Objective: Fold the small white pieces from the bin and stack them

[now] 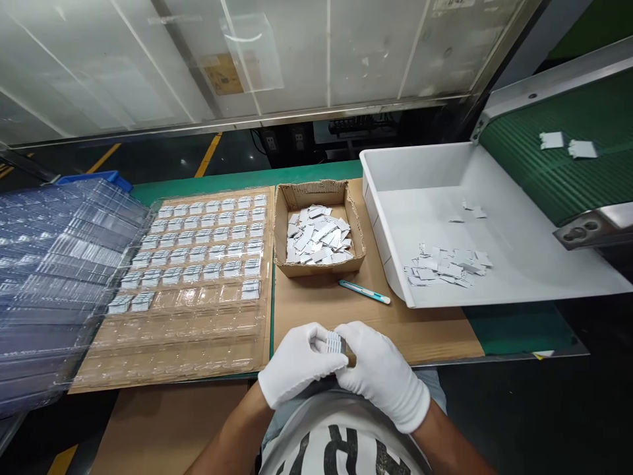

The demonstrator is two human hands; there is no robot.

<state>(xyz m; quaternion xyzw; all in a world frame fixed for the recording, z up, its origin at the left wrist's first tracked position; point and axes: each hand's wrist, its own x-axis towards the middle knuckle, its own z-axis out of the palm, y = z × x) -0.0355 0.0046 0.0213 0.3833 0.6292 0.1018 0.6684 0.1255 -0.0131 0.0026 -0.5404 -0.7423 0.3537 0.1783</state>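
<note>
Stack of white pieces gripped by curled left hand and right hand, well before cardboard box; cutter knife just before box, clear tray left, white bin right.

Your left hand, your right hand: white fabric gloves. Your rectangular stack of thin pieces: white, grey-striped. Your cloth shirt: white, bold black print. Your slim plastic cutter: teal and white. Your rectangular cardboard box: brown. Your ribbed conveyor belt: green.
</note>
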